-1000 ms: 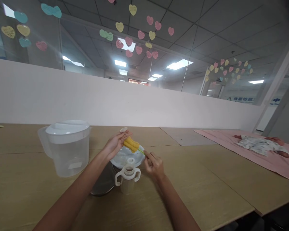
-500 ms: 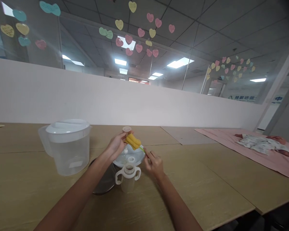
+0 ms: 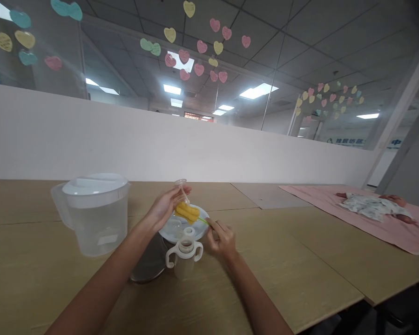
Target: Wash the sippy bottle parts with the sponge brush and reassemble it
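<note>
Pinching the thin green stick (image 3: 203, 220) of the yellow sponge (image 3: 187, 212), the right hand (image 3: 223, 236) has its fingers closed. The left hand (image 3: 165, 207) is partly curled, with its fingers around a small clear piece (image 3: 180, 182) that has a round, flat top and a thin stem pointing down. The sponge is up over the bowl (image 3: 203, 233), right by the left hand. It is too small to tell if the stem touches the sponge.

The cup (image 3: 184, 265) stands on the table (image 3: 265, 265) in front of the bowl. It has two white handles and its top is open. A dark round tray (image 3: 148, 263) lies to the left of the cup. The big jug (image 3: 97, 223) stands farther left with its lid on. Far to the right, a doll (image 3: 366, 207) lies on a pink cloth (image 3: 317, 204).
</note>
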### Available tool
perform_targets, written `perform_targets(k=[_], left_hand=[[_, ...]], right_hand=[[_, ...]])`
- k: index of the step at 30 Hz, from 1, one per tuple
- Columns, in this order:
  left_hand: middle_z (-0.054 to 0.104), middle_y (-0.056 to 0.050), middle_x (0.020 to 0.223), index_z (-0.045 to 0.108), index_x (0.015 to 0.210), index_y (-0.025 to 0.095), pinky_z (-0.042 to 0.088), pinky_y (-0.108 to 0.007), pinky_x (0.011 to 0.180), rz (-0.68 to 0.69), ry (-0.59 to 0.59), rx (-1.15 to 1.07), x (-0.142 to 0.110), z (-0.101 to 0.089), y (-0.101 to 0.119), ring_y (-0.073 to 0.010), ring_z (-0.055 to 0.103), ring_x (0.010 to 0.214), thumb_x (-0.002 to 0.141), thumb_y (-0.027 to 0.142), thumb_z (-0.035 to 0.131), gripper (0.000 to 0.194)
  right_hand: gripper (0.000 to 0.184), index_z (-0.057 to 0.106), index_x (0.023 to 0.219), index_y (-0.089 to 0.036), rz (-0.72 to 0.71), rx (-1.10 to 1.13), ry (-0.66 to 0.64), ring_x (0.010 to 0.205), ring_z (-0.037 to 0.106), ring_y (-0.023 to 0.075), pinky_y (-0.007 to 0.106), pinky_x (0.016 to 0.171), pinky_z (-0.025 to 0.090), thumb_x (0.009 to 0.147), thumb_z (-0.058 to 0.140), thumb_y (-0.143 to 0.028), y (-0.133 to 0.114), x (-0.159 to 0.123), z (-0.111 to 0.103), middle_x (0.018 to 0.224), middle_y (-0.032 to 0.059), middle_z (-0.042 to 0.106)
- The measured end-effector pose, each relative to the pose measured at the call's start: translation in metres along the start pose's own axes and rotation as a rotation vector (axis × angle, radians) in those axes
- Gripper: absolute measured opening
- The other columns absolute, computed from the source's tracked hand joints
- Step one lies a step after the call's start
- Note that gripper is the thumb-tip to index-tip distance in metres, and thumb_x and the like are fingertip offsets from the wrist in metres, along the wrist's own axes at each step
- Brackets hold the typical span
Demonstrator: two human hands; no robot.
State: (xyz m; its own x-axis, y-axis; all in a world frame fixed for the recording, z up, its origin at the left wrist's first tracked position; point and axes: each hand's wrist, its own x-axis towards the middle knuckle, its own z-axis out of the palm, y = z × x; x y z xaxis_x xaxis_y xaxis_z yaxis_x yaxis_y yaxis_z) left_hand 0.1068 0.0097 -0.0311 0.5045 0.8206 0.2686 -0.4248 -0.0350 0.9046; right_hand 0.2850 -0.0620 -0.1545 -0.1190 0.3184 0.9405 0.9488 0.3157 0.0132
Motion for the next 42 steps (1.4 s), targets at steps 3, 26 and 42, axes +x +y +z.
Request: perform_targets(k=[3, 26, 42], left_hand=[[0.064, -0.010, 0.102, 0.062, 0.088, 0.013, 0.043, -0.026, 0.083, 0.021, -0.010, 0.015, -0.002, 0.001, -0.001, -0.0190, 0.054, 0.104, 0.076, 0.035, 0.055, 0.026], [0.055, 0.002, 0.056, 0.056, 0.067, 0.014, 0.038, -0.020, 0.052, 0.083, 0.074, 0.248, -0.012, 0.005, 0.010, -0.0079, 0.049, 0.051, 0.060, 0.042, 0.068, 0.031], [0.052, 0.004, 0.054, 0.055, 0.070, 0.014, 0.034, -0.018, 0.048, 0.073, 0.088, 0.304, -0.013, 0.003, 0.011, -0.0065, 0.045, 0.048, 0.056, 0.039, 0.071, 0.033]], right_hand=[[0.030, 0.060, 0.103, -0.013, -0.014, 0.003, -0.009, 0.054, 0.053, 0.0099, 0.020, 0.053, 0.041, 0.079, 0.043, -0.016, 0.000, -0.002, 0.001, 0.064, 0.0031, 0.059], [0.027, 0.060, 0.100, -0.012, -0.119, -0.001, -0.051, 0.057, 0.054, 0.0111, 0.022, 0.055, 0.043, 0.078, 0.045, -0.015, -0.003, -0.002, 0.002, 0.064, 0.0040, 0.059], [0.025, 0.060, 0.098, -0.012, -0.120, -0.010, -0.013, 0.054, 0.053, 0.0103, 0.021, 0.052, 0.041, 0.077, 0.046, -0.014, -0.003, 0.000, 0.000, 0.063, 0.0030, 0.059]])
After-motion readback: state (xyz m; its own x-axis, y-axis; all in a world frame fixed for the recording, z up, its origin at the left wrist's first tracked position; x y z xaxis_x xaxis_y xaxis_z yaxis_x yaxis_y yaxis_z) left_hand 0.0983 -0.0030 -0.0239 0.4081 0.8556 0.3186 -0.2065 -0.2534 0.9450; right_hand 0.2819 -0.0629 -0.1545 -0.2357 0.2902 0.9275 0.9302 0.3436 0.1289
